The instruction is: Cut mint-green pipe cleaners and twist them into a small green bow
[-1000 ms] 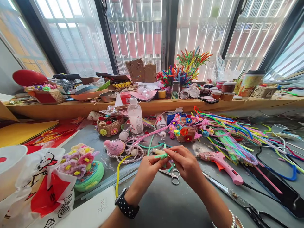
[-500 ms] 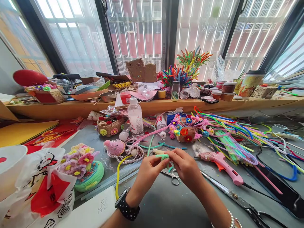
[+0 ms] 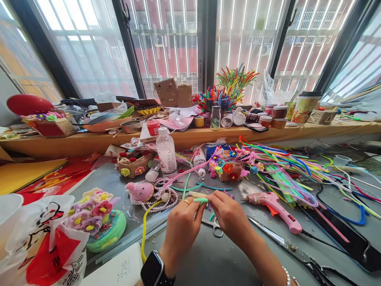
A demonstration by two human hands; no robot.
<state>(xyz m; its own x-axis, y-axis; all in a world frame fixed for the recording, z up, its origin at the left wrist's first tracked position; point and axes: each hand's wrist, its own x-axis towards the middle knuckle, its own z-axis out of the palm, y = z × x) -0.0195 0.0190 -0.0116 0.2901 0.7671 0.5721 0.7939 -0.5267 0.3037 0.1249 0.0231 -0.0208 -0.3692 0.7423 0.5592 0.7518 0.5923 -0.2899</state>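
Both my hands meet at the middle of the table around a short bent piece of mint-green pipe cleaner (image 3: 200, 200). My left hand (image 3: 183, 220), with a ring and a watch on the wrist, pinches its left part. The fingertips of my right hand (image 3: 228, 208) close on its right end. A pale beige stick (image 3: 197, 195) shows just behind the green piece; whether a hand touches it I cannot tell. Small scissors (image 3: 216, 228) lie under and between the hands. To the right rest a pink glue gun (image 3: 275, 209) and large scissors (image 3: 290, 247).
A pink crocheted figure (image 3: 142, 192) with pearl strings, a clear bottle (image 3: 166, 153) and a flower basket (image 3: 230, 169) stand behind the hands. Bundled pipe cleaners (image 3: 281, 182) spread at right. Crocheted flowers (image 3: 92, 210), a plastic bag (image 3: 50, 242) and a white box (image 3: 119, 266) are at left.
My left hand has turned over, so its back and the watch face now show. The green pipe cleaner stays between both hands. The view has shifted slightly.
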